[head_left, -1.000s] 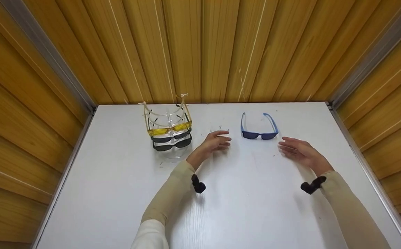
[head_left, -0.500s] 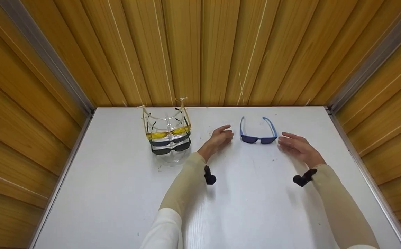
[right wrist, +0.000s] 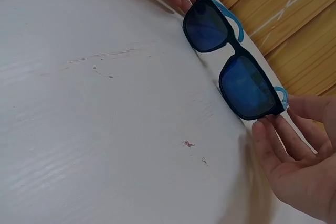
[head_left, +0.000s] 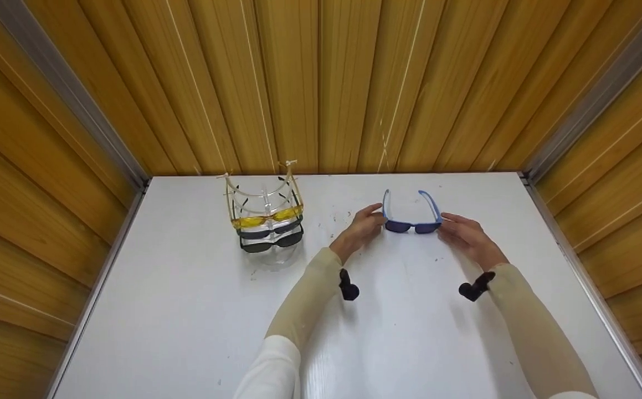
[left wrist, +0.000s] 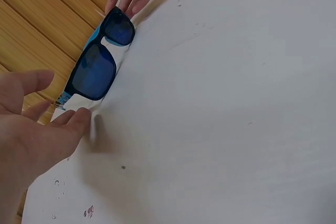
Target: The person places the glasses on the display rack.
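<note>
Blue-framed sunglasses (head_left: 427, 228) with dark lenses stand on the white table, temples unfolded toward the back. My left hand (head_left: 360, 230) is at their left hinge; in the left wrist view its thumb is spread away from the frame and its fingertips (left wrist: 80, 116) come up close to the corner. On the other side, my right hand (head_left: 467, 237) has its fingers right at the right hinge. From the right wrist, the fingers (right wrist: 283, 132) lie just under the lens corner of the sunglasses (right wrist: 247, 87), with the thumb beside the temple.
To the left stands a clear display rack (head_left: 276, 259) bearing yellow glasses (head_left: 251, 221) on top and two dark pairs of sunglasses (head_left: 257, 247) below. Wood-patterned panels (head_left: 348, 83) rise behind the table (head_left: 188, 310) and at both sides.
Both hands have moved inward, the left to the right and the right to the left, up to the sides of the blue sunglasses. The head view has shifted slightly.
</note>
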`<state>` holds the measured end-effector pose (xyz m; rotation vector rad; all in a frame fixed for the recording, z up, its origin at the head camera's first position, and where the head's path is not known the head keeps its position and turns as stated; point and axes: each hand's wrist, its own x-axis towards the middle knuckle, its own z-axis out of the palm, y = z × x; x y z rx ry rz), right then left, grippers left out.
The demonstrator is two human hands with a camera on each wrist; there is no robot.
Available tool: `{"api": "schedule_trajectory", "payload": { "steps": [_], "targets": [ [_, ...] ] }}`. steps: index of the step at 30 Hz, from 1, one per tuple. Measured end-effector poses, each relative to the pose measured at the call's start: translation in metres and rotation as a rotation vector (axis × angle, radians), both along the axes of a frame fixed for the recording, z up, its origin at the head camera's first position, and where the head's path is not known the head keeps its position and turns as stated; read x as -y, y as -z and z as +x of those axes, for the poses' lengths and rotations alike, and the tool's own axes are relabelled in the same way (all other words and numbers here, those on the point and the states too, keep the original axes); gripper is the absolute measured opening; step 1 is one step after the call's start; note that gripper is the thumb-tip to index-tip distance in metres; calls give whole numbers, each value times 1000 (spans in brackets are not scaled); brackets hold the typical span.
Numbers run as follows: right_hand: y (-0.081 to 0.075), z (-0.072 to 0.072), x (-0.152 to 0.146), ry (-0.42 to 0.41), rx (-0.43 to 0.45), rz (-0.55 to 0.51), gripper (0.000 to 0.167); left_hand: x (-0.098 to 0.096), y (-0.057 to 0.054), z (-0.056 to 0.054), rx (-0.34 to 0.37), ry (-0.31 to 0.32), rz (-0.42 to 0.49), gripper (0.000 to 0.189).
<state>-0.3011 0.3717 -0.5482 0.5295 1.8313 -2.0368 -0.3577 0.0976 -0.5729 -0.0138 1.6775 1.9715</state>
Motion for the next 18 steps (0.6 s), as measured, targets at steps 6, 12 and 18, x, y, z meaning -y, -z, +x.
{"api": "schedule_trajectory", "payload": {
  "steps": [6, 12, 18],
  "targets": [
    [2, 0, 5, 1, -8, 22, 62, -1, -1, 2, 18, -18, -12, 63],
    [1, 3, 10, -10, 18, 27, 63, 8, -6, 7, 18, -12, -10, 60],
    [-1, 4, 19, -23, 9, -8, 64, 26, -10, 13, 3, 4, 14, 60]
  ]
}}
